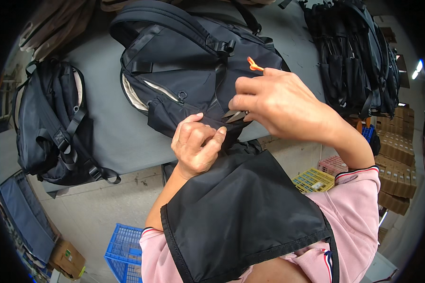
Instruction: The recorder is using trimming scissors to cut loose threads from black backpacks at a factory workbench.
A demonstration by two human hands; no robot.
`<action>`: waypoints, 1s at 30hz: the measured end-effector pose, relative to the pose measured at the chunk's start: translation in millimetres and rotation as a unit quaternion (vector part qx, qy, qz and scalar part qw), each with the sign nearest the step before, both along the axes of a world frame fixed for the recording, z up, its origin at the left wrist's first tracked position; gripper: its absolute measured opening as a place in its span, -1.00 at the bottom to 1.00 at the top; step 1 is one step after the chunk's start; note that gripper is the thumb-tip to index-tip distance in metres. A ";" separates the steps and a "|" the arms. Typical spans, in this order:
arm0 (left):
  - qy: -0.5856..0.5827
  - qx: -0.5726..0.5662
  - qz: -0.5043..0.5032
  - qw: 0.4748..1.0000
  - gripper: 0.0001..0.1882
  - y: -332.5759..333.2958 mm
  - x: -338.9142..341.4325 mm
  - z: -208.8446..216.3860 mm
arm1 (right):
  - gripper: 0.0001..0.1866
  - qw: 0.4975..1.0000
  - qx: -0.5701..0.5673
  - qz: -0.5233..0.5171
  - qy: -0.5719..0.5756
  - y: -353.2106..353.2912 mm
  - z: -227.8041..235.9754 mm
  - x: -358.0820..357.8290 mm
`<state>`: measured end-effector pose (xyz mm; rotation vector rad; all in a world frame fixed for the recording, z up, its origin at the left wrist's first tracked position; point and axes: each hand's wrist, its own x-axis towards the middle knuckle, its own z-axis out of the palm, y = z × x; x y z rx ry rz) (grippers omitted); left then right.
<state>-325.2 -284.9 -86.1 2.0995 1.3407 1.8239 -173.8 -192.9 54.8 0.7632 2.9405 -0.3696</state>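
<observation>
A black backpack (174,80) lies on the grey table in front of me, its cream-lined zip openings facing left and its padded straps across the top. My left hand (196,146) is closed on the fabric at the backpack's near edge, fingers curled and thumb pressed in. In my right hand (288,104) is a pair of small scissors with orange handles (255,65). Their metal blades point down at the backpack's near edge, close to the left fingertips. Just what lies between the blades is too small to tell.
Another black backpack (52,122) rests on the table (111,141) at left. Several black bags (347,61) are stacked at right, brown bags (56,23) at far left. Below are a blue crate (123,250), a yellow crate (315,180) and cardboard boxes (396,165). A black apron (241,217) covers my front.
</observation>
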 end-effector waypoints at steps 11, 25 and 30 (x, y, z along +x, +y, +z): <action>-0.001 -0.016 -0.015 1.000 -0.81 1.2 1.5 2.7 | -0.81 0.748 -0.516 -0.328 0.257 1.7 -41.9 23.6; 0.002 -0.002 -0.001 1.000 -0.83 4.1 3.8 3.1 | -0.85 0.999 -0.012 -0.031 0.027 -4.2 -2.0 7.7; 0.002 -0.007 -0.002 1.000 -0.82 3.3 3.8 3.0 | -0.85 1.000 -0.012 0.001 0.029 0.4 -4.9 4.3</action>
